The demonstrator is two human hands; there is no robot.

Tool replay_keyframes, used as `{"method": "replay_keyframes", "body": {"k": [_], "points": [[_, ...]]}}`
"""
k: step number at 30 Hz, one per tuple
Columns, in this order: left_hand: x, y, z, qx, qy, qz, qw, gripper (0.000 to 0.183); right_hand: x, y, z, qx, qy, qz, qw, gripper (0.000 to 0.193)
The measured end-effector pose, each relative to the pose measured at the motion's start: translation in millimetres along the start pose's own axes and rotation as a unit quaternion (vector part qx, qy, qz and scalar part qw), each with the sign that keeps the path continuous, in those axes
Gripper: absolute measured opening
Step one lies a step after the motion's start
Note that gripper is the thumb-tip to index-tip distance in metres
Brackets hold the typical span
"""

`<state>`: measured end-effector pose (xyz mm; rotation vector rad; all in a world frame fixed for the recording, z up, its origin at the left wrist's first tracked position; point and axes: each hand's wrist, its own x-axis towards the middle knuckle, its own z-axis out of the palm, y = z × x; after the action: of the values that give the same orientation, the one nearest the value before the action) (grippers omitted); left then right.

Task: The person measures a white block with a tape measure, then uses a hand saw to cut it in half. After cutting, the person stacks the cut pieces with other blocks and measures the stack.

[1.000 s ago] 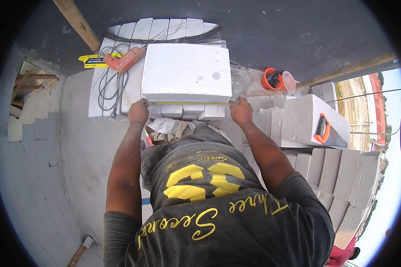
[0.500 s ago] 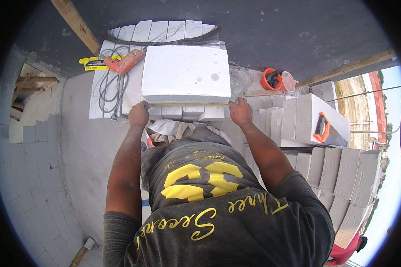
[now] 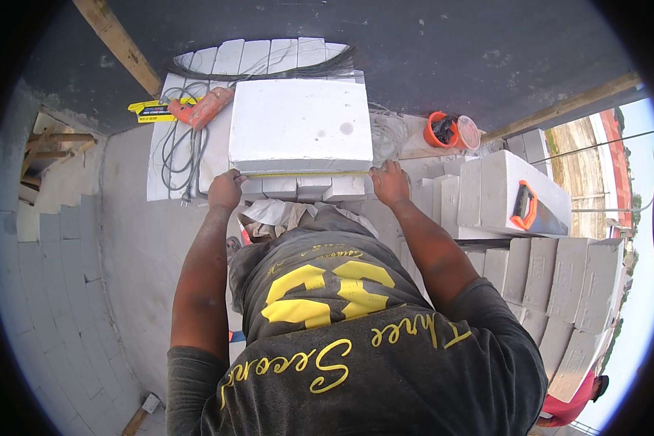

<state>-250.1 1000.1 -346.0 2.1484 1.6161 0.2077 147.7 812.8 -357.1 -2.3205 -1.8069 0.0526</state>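
Note:
A large white lightweight block [image 3: 301,120] lies flat on a stack of similar blocks in front of me. A yellow tape measure [image 3: 305,174] is stretched straight along its near lower edge. At the block's near left corner, my left hand [image 3: 226,189] is closed on one end of the tape. Beyond the near right corner, my right hand [image 3: 391,183] grips the other end. The fingertips of both hands are partly hidden, and the tape's case cannot be made out.
An orange-red power drill [image 3: 207,107] with a looped grey cable [image 3: 168,161] sits left of the block. Behind lies dark wire [image 3: 269,75]. An orange bucket [image 3: 437,129] stands right, and an orange-handled handsaw [image 3: 525,207] leans on stacked blocks. A person in red [image 3: 570,408] is at lower right.
The whole view has shifted slightly. Both hands keep hold of the tape at the same corners, and the block has not moved.

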Motion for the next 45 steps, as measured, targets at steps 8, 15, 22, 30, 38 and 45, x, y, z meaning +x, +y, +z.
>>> {"method": "replay_keyframes", "body": {"k": [8, 15, 22, 30, 38, 45], "points": [[2, 3, -7, 0.001, -0.030, -0.009, 0.999, 0.027, 0, -1, -1, -0.004, -0.011, 0.007, 1.000, 0.022], [2, -4, -1, -0.028, -0.007, 0.009, 1.000, 0.026, 1, -3, -6, 0.000, -0.020, 0.009, 1.000, 0.024], [3, -5, 2, -0.050, -0.009, 0.018, 0.999, 0.024, -1, -3, -3, 0.002, -0.012, 0.022, 1.000, 0.023], [4, -4, -1, -0.037, -0.020, 0.007, 0.999, 0.023, -1, -8, -4, -0.017, -0.019, 0.028, 0.999, 0.021], [2, -5, 8, -0.025, 0.008, -0.010, 1.000, 0.025, -4, -6, -3, -0.026, 0.006, 0.012, 1.000, 0.023], [0, -3, 2, -0.022, -0.005, 0.002, 1.000, 0.024, -7, -9, -6, -0.013, -0.005, 0.029, 0.999, 0.024]]}}
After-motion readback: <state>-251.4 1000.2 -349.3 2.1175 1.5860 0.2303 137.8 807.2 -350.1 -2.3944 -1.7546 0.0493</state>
